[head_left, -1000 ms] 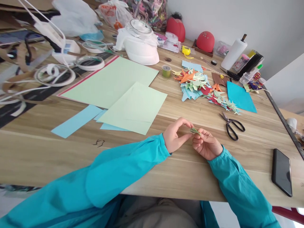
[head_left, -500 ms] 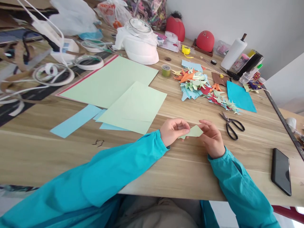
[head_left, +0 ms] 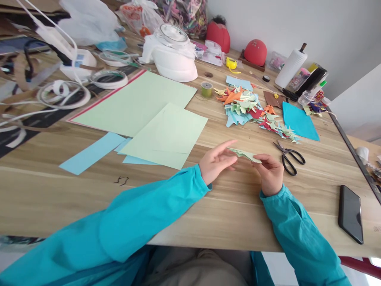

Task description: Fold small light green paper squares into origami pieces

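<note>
Between my hands, just above the wooden table (head_left: 190,206), is a small folded piece of pale green paper (head_left: 245,155), seen nearly edge-on. My right hand (head_left: 270,172) pinches its right end between thumb and fingers. At its left end my left hand (head_left: 218,161) is open, thumb and forefinger apart around the paper's tip; whether they touch it I cannot tell. Black-handled scissors (head_left: 290,156) lie just beyond my right hand. Left of my left hand rests a pale green sheet (head_left: 169,135) on top of blue paper pieces (head_left: 138,159).
Folded paper stars and cranes in several colours (head_left: 242,105) are heaped behind my hands, near a thread spool (head_left: 206,89) and a turquoise sheet (head_left: 300,121). A phone (head_left: 350,214) lies at right. Cords (head_left: 64,95) and a white cloth-like bundle (head_left: 175,63) occupy the far left.
My left fingers have spread apart from their closed hold on the green paper. My right hand now pinches its right end, and the paper has turned from face-on to nearly edge-on.
</note>
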`<action>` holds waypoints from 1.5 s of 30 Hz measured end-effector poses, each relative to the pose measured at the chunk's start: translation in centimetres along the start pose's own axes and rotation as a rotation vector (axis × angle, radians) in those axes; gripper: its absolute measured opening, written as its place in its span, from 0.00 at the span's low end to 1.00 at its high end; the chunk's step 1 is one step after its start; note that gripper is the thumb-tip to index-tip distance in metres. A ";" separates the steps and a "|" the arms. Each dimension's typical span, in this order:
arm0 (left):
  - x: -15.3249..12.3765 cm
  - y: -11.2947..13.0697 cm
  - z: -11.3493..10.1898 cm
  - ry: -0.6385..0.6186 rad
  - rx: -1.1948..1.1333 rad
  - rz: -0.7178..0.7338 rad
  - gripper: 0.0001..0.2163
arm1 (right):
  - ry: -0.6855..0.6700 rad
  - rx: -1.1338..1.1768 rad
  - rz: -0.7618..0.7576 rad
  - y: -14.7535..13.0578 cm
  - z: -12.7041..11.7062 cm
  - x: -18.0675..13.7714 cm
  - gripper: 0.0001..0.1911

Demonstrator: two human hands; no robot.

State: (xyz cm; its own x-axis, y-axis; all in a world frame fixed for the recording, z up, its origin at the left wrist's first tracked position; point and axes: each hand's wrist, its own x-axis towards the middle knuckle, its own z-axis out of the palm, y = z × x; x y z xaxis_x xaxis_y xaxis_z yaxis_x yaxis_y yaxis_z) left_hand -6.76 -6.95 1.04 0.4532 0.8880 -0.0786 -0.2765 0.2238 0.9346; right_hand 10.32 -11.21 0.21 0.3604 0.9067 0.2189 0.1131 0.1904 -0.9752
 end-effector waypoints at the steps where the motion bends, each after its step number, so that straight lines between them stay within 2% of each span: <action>1: -0.2 -0.1 0.2 -0.048 0.010 -0.013 0.28 | -0.016 0.002 0.003 0.0 0.1 -0.1 0.06; 4: -0.7 -0.3 0.7 -0.185 0.014 -0.016 0.29 | -0.110 0.022 0.012 -0.2 0.4 -0.5 0.06; 6: -0.8 -0.3 0.9 -0.213 0.031 0.022 0.26 | -0.182 0.041 0.016 -0.4 0.5 -0.7 0.06; 10: -0.6 -0.3 1.0 -0.172 0.098 0.135 0.13 | -0.250 0.031 -0.002 -0.5 0.6 -0.8 0.05; 15: -0.3 -0.4 0.8 -0.054 0.136 0.210 0.09 | -0.270 0.012 0.003 -0.6 0.5 -0.9 0.07; 18: -0.1 -0.3 0.6 0.037 0.122 0.157 0.08 | -0.291 0.056 0.014 -0.6 0.6 -0.9 0.09; 22: 0.0 -0.2 0.4 0.073 0.108 0.084 0.09 | -0.306 0.018 -0.013 -0.7 0.6 -0.9 0.06; 32: 0.0 -0.6 0.5 0.066 0.080 -0.004 0.08 | -0.357 -0.173 -0.133 -0.7 0.6 -0.8 0.03; 45: 0.0 -0.4 0.6 0.039 0.002 -0.094 0.12 | -0.396 -0.215 -0.117 -0.9 0.6 -0.7 0.02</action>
State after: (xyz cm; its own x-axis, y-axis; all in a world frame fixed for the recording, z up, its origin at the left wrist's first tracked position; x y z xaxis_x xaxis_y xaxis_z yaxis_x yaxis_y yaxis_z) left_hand -6.13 -7.25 0.81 0.4438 0.8781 -0.1791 -0.2323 0.3057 0.9234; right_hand 9.38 -11.78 0.96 -0.0426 0.9655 0.2567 0.3370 0.2558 -0.9061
